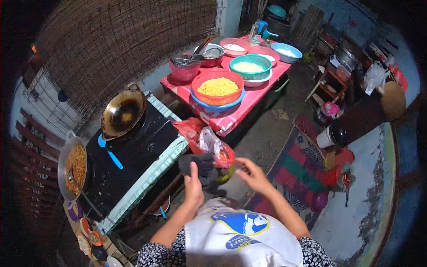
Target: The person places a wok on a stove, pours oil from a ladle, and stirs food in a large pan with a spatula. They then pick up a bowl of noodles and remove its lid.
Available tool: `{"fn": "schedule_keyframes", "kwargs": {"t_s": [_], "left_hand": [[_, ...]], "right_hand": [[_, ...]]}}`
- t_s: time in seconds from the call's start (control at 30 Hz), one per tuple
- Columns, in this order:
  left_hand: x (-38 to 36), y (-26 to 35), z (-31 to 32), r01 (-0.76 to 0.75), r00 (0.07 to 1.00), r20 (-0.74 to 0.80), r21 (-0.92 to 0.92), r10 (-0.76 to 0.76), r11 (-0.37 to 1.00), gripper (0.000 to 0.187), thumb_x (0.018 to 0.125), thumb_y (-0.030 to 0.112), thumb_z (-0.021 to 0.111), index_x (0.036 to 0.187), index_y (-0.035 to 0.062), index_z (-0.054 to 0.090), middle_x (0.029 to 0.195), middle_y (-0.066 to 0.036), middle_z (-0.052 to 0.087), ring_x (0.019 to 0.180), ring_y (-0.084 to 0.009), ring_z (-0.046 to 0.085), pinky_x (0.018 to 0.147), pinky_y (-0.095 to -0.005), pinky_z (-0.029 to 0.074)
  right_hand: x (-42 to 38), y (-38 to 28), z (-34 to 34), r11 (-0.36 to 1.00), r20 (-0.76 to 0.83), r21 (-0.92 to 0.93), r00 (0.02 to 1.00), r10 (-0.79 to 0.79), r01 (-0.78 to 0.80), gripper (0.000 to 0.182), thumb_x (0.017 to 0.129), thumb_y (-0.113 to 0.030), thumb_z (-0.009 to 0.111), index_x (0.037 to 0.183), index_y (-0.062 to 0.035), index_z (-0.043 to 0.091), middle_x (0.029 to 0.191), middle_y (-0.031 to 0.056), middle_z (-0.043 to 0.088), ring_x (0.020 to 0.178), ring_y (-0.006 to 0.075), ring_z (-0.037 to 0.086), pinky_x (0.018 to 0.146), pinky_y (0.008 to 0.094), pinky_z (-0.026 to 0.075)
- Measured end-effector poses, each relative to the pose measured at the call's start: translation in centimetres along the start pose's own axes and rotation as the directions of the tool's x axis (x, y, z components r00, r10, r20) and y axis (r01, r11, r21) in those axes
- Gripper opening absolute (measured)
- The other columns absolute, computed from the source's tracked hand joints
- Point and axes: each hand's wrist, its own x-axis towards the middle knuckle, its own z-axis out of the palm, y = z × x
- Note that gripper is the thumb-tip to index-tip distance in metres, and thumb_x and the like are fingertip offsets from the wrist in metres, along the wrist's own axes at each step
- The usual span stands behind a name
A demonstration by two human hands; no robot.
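A bunched black cloth [202,169] is in my left hand [194,191], whose thumb points up along its near side. To the right, my right hand [254,177] has its fingers apart, close to the rim of a red plastic bag [191,129]. White packets with printing [211,142] show in the bag's mouth. Between my hands, partly behind the cloth, is a yellow-green rounded thing [224,175] whose kind I cannot make out.
The black stove top [133,155] at left bears an empty wok [123,113], a blue spatula [111,153] and a pan of brown food [75,171]. On the pink table [227,120] stand several basins and an orange basket [202,95] of yellow food. A patterned mat [293,171] lies right.
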Motion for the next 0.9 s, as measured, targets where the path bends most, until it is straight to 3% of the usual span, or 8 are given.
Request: {"fn": "schedule_keyframes", "kwargs": {"t_s": [0.2,0.33,0.47,0.57,0.67,0.73,0.83,0.9], "left_hand": [[9.9,-2.8,2.1,-0.151,0.956,-0.257,-0.027,0.139,0.988,0.035,0.082,0.032,0.047,0.107,0.0079,0.041,0.094,-0.004,0.050,0.080,-0.0174,0.053,0.071,-0.0308,0.045],[14.8,-3.2,6.0,-0.125,0.927,-0.374,-0.201,0.042,0.971,0.038,0.081,0.028,0.049,0.112,0.0107,0.036,0.102,-0.003,0.045,0.088,-0.0149,0.048,0.074,-0.0288,0.043],[20.0,-1.6,9.2,-0.324,0.807,-0.540,-0.067,0.239,0.944,0.040,0.080,0.028,0.051,0.111,0.0055,0.037,0.100,-0.005,0.046,0.086,-0.0147,0.048,0.071,-0.0276,0.042],[22.9,0.6,9.5,-0.392,0.760,-0.580,-0.048,0.294,0.919,0.046,0.080,0.030,0.051,0.113,0.0021,0.034,0.101,-0.008,0.046,0.088,-0.0151,0.047,0.074,-0.0281,0.040],[24.4,2.9,9.6,-0.177,0.577,-0.810,0.002,0.105,0.984,0.057,0.076,0.034,0.054,0.115,-0.0022,0.034,0.105,-0.011,0.046,0.093,-0.0170,0.046,0.079,-0.0294,0.037],[26.7,1.9,7.2,-0.226,0.599,-0.765,0.121,0.236,0.967,0.059,0.075,0.034,0.055,0.116,-0.0025,0.032,0.106,-0.012,0.046,0.095,-0.0175,0.045,0.079,-0.0289,0.037],[27.7,4.8,8.8,-0.289,0.807,-0.531,0.028,0.259,0.957,0.049,0.075,0.032,0.056,0.109,0.0014,0.040,0.098,-0.009,0.050,0.086,-0.0159,0.049,0.071,-0.0265,0.041],[30.3,5.7,10.2,-0.229,0.750,-0.593,0.184,0.294,0.956,0.040,0.076,0.031,0.055,0.103,0.0030,0.045,0.087,-0.005,0.052,0.073,-0.0124,0.050,0.059,-0.0260,0.043]], "right_hand": [[14.8,3.9,-7.3,0.847,0.073,0.384,0.927,0.369,-0.367,0.029,0.080,-0.024,0.050,0.104,-0.0076,0.045,0.078,0.0022,0.051,0.063,0.0106,0.050,0.051,0.0240,0.042],[25.5,6.1,-8.7,0.825,-0.100,0.342,0.855,0.509,-0.451,0.047,0.076,-0.031,0.055,0.110,-0.0058,0.034,0.077,0.0079,0.050,0.066,0.0135,0.052,0.045,0.0272,0.044],[33.0,11.9,-8.9,0.801,-0.107,0.301,0.816,0.568,-0.518,0.054,0.067,-0.034,0.065,0.098,-0.0029,0.033,0.079,0.0119,0.048,0.065,0.0188,0.052,0.042,0.0320,0.046],[34.5,13.8,-9.3,0.810,-0.109,0.370,0.845,0.524,-0.455,0.023,0.070,-0.005,0.048,0.093,-0.0020,0.048,0.073,0.0081,0.055,0.051,0.0155,0.052,0.035,0.0233,0.040],[34.5,11.1,-10.4,0.802,-0.078,0.363,0.842,0.534,-0.475,0.022,0.071,-0.004,0.044,0.092,0.0010,0.049,0.074,0.0093,0.056,0.053,0.0141,0.053,0.036,0.0215,0.041],[35.4,11.8,-12.6,0.819,0.146,0.338,0.885,0.442,-0.464,0.022,0.068,-0.001,0.044,0.089,0.0046,0.048,0.077,0.0109,0.055,0.059,0.0172,0.055,0.039,0.0232,0.043],[36.4,11.9,-13.7,0.792,0.048,0.420,0.883,0.468,-0.443,0.023,0.063,0.003,0.044,0.086,-0.0001,0.041,0.069,0.0102,0.051,0.046,0.0186,0.049,0.033,0.0254,0.037],[36.5,11.3,-14.7,0.782,0.109,0.439,0.890,0.443,-0.443,0.027,0.062,0.002,0.043,0.088,-0.0008,0.042,0.070,0.0068,0.051,0.047,0.0129,0.048,0.035,0.0217,0.036]]}}
